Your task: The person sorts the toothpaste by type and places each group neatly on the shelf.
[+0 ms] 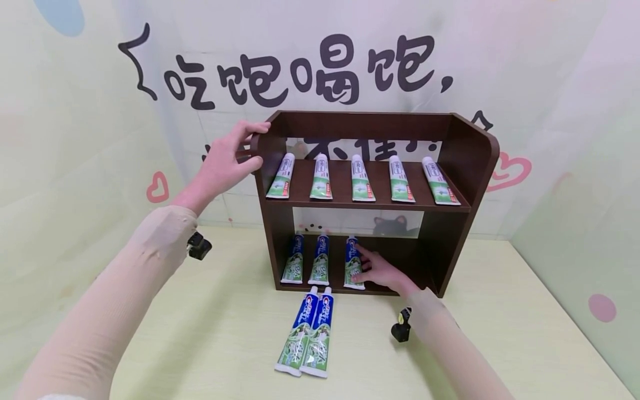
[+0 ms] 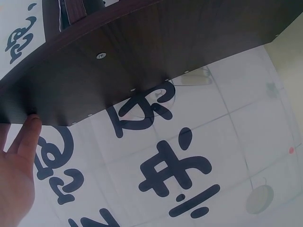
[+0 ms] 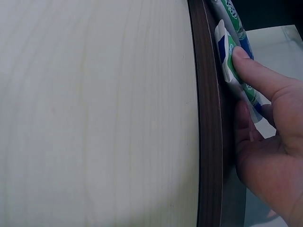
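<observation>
My right hand grips a blue-and-green toothpaste tube on the lower level of a dark brown two-tier shelf. In the right wrist view the thumb presses on the tube's face, with other fingers at its side. To the left on the same level lie two matching tubes, one toothpaste tube by the side wall and another toothpaste tube beside it. My left hand holds the upper edge of the shelf's left side panel.
Several white-and-green toothpaste tubes lie in a row on the upper level. Two more blue-and-green tubes, partly overlapping, lie on the pale wooden table before the shelf. A wall covering with large black characters stands behind.
</observation>
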The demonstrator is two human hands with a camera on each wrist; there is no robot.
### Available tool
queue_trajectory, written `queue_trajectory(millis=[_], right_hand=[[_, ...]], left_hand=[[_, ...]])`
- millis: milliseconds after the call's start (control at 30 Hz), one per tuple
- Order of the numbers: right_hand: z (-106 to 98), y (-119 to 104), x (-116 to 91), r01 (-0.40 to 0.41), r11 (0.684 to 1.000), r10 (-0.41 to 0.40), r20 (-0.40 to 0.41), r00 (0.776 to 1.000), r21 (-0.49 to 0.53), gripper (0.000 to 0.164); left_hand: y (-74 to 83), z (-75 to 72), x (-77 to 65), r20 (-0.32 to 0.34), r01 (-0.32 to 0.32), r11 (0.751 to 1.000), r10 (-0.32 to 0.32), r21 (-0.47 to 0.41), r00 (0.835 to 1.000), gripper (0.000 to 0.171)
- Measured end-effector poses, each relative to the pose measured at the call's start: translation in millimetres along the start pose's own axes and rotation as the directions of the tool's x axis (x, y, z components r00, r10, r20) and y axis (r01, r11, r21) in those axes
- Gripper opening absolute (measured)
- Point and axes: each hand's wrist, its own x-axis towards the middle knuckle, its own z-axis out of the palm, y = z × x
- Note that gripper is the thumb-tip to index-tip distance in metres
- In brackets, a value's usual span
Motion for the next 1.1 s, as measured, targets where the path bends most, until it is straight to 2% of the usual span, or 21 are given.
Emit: queue_trajectory(millis=[1100], right_hand=[[1.8, -1.5, -2.4, -0.002, 1.0, 0.001, -0.008, 1.0, -0.022, 0.093]], left_hand=[[-0.7, 0.2, -0.4, -0.005, -0.006, 1.0, 0.006, 0.001, 1.0, 0.047]])
